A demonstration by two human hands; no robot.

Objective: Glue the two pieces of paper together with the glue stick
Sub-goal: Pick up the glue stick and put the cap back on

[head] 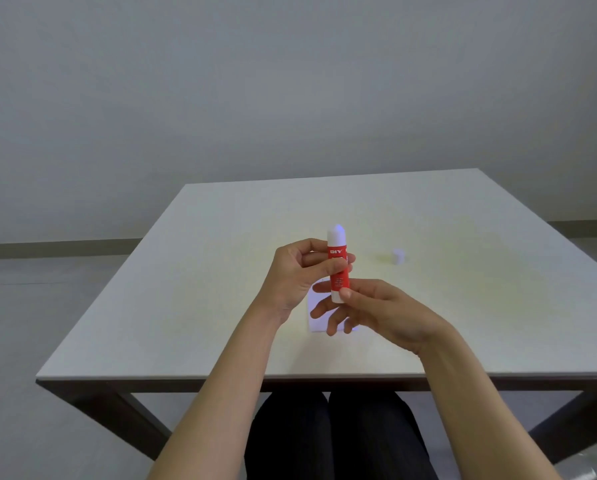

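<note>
A red glue stick (337, 268) with white ends stands upright above the middle of the table, its white glue tip bare at the top. My left hand (299, 271) grips its red barrel near the top. My right hand (373, 310) pinches the white base between thumb and forefinger, the other fingers spread. Beneath the hands a white piece of paper (316, 318) lies flat on the table, mostly hidden by my fingers; whether it is one sheet or two cannot be told. The white cap (398, 256) stands on the table to the right.
The white table (186, 289) has dark legs and its near edge runs just above my lap. A grey wall and floor lie beyond.
</note>
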